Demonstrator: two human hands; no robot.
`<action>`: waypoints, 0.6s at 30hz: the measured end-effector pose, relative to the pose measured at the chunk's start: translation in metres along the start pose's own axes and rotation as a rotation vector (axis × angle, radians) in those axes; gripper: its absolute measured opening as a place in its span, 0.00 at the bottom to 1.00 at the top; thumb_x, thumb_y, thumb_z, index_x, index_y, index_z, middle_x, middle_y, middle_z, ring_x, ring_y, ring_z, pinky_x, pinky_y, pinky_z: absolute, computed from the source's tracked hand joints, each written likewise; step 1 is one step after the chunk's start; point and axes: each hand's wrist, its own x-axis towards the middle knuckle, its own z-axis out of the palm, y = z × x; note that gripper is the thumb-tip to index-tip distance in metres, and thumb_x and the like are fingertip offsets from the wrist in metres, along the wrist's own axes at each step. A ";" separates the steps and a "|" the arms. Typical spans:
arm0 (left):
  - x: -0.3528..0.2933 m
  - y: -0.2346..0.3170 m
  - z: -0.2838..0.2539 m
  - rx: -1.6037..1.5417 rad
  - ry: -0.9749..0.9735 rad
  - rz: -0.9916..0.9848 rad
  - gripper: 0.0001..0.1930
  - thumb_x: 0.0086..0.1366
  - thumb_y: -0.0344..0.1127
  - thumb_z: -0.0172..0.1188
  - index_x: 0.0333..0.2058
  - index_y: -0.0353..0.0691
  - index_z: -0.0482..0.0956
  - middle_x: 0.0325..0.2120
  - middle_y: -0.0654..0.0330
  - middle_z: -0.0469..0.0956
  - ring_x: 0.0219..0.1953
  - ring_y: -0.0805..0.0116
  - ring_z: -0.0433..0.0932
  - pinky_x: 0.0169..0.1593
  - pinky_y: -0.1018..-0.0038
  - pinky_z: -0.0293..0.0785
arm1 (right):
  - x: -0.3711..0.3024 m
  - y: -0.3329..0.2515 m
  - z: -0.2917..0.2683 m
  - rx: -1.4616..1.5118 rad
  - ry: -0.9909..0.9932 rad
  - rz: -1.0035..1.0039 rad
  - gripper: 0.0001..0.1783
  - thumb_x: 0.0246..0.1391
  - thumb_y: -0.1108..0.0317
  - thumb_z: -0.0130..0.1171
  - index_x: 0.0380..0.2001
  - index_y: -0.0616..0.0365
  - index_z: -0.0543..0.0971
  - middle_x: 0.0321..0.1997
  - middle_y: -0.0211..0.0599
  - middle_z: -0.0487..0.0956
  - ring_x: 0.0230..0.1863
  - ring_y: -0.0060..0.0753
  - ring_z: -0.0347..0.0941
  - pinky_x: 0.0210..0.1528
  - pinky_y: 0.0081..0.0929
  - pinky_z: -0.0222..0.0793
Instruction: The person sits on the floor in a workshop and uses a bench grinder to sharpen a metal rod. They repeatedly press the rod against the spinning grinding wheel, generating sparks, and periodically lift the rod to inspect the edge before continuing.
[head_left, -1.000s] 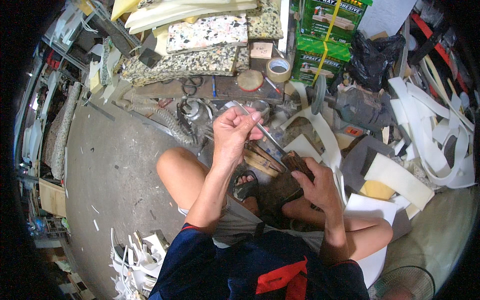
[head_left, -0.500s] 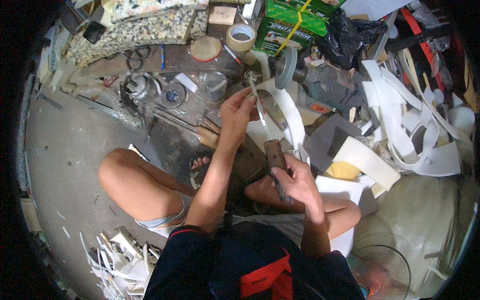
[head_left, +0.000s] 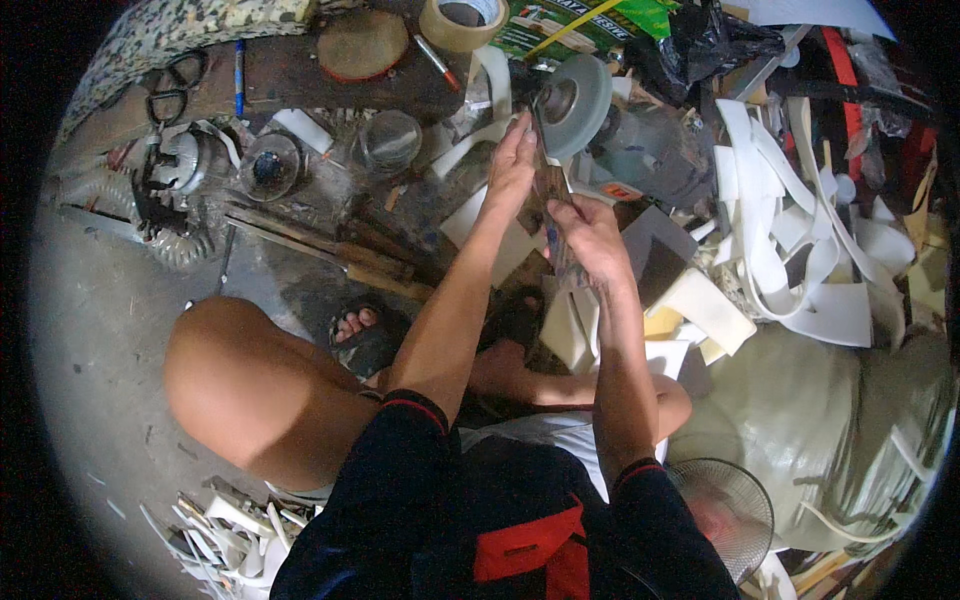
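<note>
A knife with a wooden handle (head_left: 553, 184) points away from me, its narrow blade (head_left: 541, 135) alongside the grey grinding wheel (head_left: 588, 105). The blade looks to be touching the wheel's left face, though exact contact is hard to make out. My right hand (head_left: 592, 238) is closed round the handle. Higher up, my left hand (head_left: 512, 168) holds the blade from its left side, fingertips pressed near the far end; its thumb is mostly hidden. Behind the wheel sits the dusty body of the grinder (head_left: 655, 140).
White foam strips (head_left: 760, 210) pile up at the right. Long wooden-handled tools (head_left: 335, 250) lie left of my forearms. Further off are a tape roll (head_left: 462, 18), a round disc (head_left: 362, 45) and a clear cup (head_left: 390, 140). A fan (head_left: 725, 510) stands at lower right, foam scraps (head_left: 235, 530) lower left.
Both hands have moved forward with the knife, bringing its blade from in front of the grinder to beside the wheel. The view has shifted closer to the grinder.
</note>
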 end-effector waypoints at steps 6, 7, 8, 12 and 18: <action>0.012 -0.017 0.007 -0.046 -0.035 -0.071 0.26 0.76 0.46 0.46 0.67 0.44 0.63 0.68 0.53 0.59 0.70 0.61 0.56 0.70 0.70 0.51 | 0.009 -0.008 -0.001 -0.049 0.039 0.018 0.14 0.62 0.64 0.56 0.34 0.68 0.79 0.21 0.34 0.77 0.18 0.25 0.74 0.21 0.26 0.68; 0.013 -0.018 0.008 -0.084 -0.042 -0.111 0.26 0.76 0.46 0.47 0.68 0.43 0.62 0.69 0.59 0.60 0.69 0.67 0.58 0.70 0.72 0.51 | 0.009 -0.008 -0.001 -0.049 0.036 0.022 0.14 0.62 0.64 0.56 0.33 0.68 0.79 0.21 0.34 0.77 0.18 0.25 0.74 0.22 0.26 0.68; 0.013 -0.018 0.007 -0.087 -0.055 -0.105 0.26 0.76 0.47 0.46 0.68 0.45 0.62 0.69 0.55 0.58 0.71 0.63 0.54 0.71 0.70 0.50 | 0.010 -0.008 0.000 -0.049 0.033 0.027 0.14 0.62 0.64 0.56 0.33 0.68 0.79 0.21 0.34 0.77 0.18 0.25 0.74 0.22 0.26 0.68; 0.014 -0.021 0.007 -0.136 -0.088 -0.087 0.26 0.76 0.48 0.45 0.68 0.48 0.62 0.71 0.50 0.54 0.74 0.58 0.47 0.71 0.66 0.48 | 0.008 -0.006 0.000 -0.075 0.047 0.021 0.14 0.63 0.64 0.55 0.33 0.68 0.78 0.21 0.35 0.77 0.18 0.25 0.74 0.22 0.26 0.68; 0.008 -0.011 0.011 -0.230 -0.098 -0.154 0.26 0.76 0.48 0.44 0.69 0.49 0.59 0.69 0.52 0.59 0.72 0.60 0.53 0.71 0.68 0.50 | -0.019 -0.008 -0.004 -0.070 0.030 -0.005 0.14 0.63 0.65 0.55 0.32 0.68 0.77 0.21 0.34 0.75 0.18 0.25 0.74 0.22 0.25 0.68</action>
